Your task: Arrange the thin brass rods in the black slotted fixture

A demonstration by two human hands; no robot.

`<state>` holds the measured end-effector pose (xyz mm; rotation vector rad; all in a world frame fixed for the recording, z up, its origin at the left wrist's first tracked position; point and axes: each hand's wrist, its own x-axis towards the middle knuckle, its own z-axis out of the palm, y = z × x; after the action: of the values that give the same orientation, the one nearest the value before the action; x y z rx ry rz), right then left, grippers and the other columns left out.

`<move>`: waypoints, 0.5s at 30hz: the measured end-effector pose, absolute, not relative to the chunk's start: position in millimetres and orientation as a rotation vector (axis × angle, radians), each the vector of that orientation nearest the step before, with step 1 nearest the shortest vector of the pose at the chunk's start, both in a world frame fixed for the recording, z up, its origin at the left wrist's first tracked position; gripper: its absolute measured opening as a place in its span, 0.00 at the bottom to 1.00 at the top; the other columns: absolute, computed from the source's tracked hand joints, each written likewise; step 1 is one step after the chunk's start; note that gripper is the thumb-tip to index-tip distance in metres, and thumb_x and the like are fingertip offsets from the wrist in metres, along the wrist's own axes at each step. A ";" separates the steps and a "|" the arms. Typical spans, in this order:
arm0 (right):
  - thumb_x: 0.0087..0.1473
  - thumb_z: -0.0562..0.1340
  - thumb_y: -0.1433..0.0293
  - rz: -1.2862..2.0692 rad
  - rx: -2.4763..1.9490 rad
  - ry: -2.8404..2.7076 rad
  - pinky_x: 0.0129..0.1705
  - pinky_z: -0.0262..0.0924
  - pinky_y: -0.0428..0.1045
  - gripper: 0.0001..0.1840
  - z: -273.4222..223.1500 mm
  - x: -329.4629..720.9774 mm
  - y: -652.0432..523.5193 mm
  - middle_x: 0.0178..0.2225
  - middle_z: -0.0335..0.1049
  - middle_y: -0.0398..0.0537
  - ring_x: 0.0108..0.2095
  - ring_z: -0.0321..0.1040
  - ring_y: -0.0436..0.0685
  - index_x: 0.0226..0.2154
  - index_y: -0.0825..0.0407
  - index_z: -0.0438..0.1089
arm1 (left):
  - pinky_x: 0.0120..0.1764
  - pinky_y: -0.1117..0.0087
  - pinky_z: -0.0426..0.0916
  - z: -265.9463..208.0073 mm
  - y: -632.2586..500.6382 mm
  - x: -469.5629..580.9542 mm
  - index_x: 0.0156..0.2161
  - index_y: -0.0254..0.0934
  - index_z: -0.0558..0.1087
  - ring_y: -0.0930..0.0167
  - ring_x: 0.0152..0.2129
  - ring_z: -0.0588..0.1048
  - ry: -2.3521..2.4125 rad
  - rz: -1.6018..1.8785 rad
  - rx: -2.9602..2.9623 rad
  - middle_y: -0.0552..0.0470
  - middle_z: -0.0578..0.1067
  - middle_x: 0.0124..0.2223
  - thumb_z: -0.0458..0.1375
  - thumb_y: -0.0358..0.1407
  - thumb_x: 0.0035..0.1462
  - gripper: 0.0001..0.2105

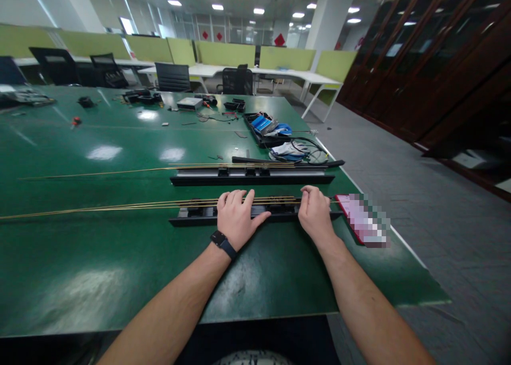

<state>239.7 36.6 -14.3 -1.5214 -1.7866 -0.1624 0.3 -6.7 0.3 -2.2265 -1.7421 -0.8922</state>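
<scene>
A long black rail (191,222) with a grey channel and dark blocks inside lies crosswise in front of me. Several thin golden rods (131,206) run along its top and reach far out to the left. My left hand (236,216), with a dark watch at the wrist, rests across the middle of the rail, thumb and fingers apart. Near the right end, my right hand (314,213) has its fingers closed in a pinch where the rods reach it; the fingertips are partly hidden. Behind lies a second black rail (255,180), with more golden rods (155,170) along it.
A red-edged phone-like thing (361,218), partly blurred out, lies right of my right hand. Farther back are a black tray (255,133) with blue packets, white gloves (289,151), coiled cables and a grey box (189,104). The green table's (279,280) right edge runs diagonally.
</scene>
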 end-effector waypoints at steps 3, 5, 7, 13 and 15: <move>0.70 0.46 0.64 -0.144 -1.445 -1.860 0.51 0.56 0.58 0.16 -13.8 238.0 35.0 0.42 0.74 0.56 0.44 0.68 0.63 0.46 0.50 0.66 | 0.59 0.51 0.59 0.7 -6.7 0.6 0.58 0.39 0.74 0.55 0.53 0.73 -1.747 -0.896 -2.224 0.41 0.78 0.53 0.64 0.56 0.59 0.29; 0.70 0.47 0.63 -0.175 -1.466 -1.854 0.51 0.55 0.58 0.15 -12.6 241.3 34.9 0.42 0.74 0.56 0.43 0.68 0.63 0.46 0.50 0.66 | 0.59 0.51 0.59 0.0 -6.5 0.1 0.58 0.38 0.74 0.55 0.52 0.73 -1.746 -0.898 -2.222 0.40 0.78 0.53 0.64 0.56 0.59 0.30; 0.69 0.48 0.63 -0.216 -1.536 -1.799 0.50 0.54 0.59 0.16 -11.8 245.7 35.8 0.40 0.74 0.55 0.41 0.68 0.64 0.47 0.51 0.66 | 0.59 0.51 0.59 -0.9 -6.3 -0.5 0.58 0.38 0.74 0.55 0.52 0.73 -1.743 -0.895 -2.226 0.40 0.78 0.53 0.64 0.56 0.59 0.30; 0.69 0.47 0.65 -0.157 -1.534 -1.810 0.48 0.55 0.59 0.17 -14.0 240.9 36.1 0.41 0.74 0.58 0.42 0.69 0.64 0.47 0.52 0.67 | 0.59 0.51 0.59 -1.9 -6.6 -0.9 0.59 0.38 0.74 0.55 0.52 0.73 -1.745 -0.882 -2.224 0.40 0.78 0.53 0.63 0.57 0.60 0.30; 0.69 0.47 0.65 -0.141 -1.474 -1.864 0.50 0.56 0.58 0.16 -13.3 237.3 34.1 0.42 0.74 0.57 0.43 0.69 0.64 0.47 0.52 0.67 | 0.58 0.51 0.59 -1.9 -6.6 -0.8 0.59 0.37 0.74 0.55 0.52 0.73 -1.743 -0.874 -2.227 0.40 0.78 0.53 0.63 0.57 0.60 0.30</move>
<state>237.3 34.1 -13.3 -1.4738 -1.8640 -0.1414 -0.8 -6.6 -1.9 -2.2266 -1.7433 -0.8735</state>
